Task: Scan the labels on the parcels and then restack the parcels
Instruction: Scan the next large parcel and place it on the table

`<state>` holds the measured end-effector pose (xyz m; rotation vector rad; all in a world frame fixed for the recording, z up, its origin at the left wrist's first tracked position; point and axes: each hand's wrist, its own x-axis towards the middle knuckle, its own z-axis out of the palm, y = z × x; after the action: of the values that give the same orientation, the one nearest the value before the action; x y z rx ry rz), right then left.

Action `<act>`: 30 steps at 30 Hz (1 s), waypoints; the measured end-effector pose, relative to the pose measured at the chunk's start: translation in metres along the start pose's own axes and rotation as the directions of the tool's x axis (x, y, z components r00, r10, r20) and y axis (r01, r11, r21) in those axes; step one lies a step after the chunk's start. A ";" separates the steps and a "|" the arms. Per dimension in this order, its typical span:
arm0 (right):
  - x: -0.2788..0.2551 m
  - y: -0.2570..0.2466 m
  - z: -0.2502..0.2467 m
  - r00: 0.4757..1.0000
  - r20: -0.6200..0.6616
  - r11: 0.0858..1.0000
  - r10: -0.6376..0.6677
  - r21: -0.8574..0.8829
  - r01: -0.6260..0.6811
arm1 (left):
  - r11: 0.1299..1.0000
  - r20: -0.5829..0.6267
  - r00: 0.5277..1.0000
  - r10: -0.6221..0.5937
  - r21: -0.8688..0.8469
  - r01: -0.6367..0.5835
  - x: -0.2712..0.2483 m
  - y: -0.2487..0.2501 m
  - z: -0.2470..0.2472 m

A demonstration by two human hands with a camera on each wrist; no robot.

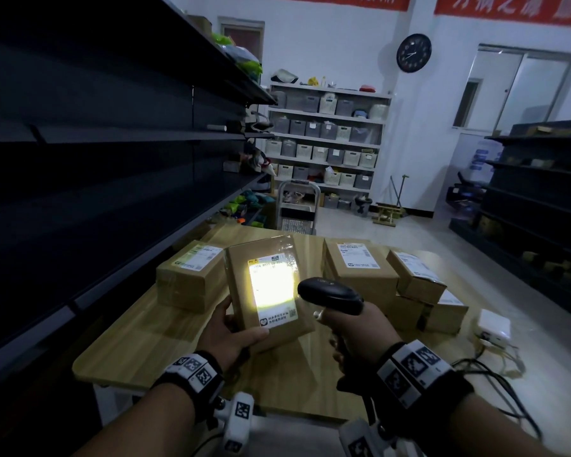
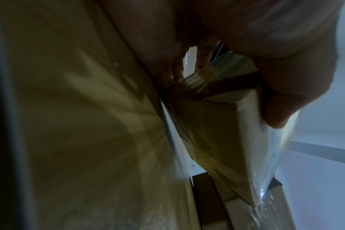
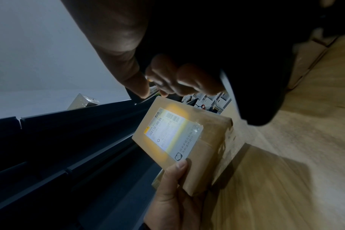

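My left hand point(image 1: 234, 334) grips a flat brown cardboard parcel point(image 1: 241, 285) by its near corner, tilted up above the wooden table point(image 1: 139, 351), thumb on the label side. Its white label point(image 1: 272, 285) glows under the scanner's light. My right hand point(image 1: 360, 334) grips a black handheld scanner point(image 1: 330, 295) by the handle, its head pointed at that label from the right. The right wrist view shows the same parcel point(image 3: 207, 155) with its lit label point(image 3: 173, 135) and my left thumb point(image 3: 173, 174) at its edge. In the left wrist view the parcel point(image 2: 223, 132) fills the palm.
A two-high stack of parcels point(image 1: 188, 278) stands at the table's left. Several more parcels point(image 1: 360, 268) are piled at the right. A white box point(image 1: 493, 324) with cables lies on the floor at the right. Dark shelving point(image 1: 96, 159) runs along the left.
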<state>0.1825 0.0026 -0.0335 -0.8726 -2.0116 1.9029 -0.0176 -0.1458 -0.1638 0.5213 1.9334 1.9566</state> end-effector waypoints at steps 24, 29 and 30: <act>0.001 0.005 -0.003 0.995 -0.023 0.994 -0.100 -0.035 0.099 | 0.999 -0.021 0.999 0.037 0.007 -0.037 -0.004 -0.002 0.002; 0.005 0.011 0.000 0.996 -0.060 0.998 -0.069 -0.003 0.068 | 0.999 -0.019 0.999 0.044 0.029 -0.043 -0.001 -0.002 0.002; 0.005 0.012 0.000 0.996 -0.061 0.998 -0.068 -0.003 0.068 | 0.999 -0.022 0.999 0.047 0.024 -0.046 0.000 -0.004 0.002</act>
<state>0.1815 0.0056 -0.0466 -0.8404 -1.9806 1.8175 -0.0165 -0.1444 -0.1673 0.5572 1.9770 1.9786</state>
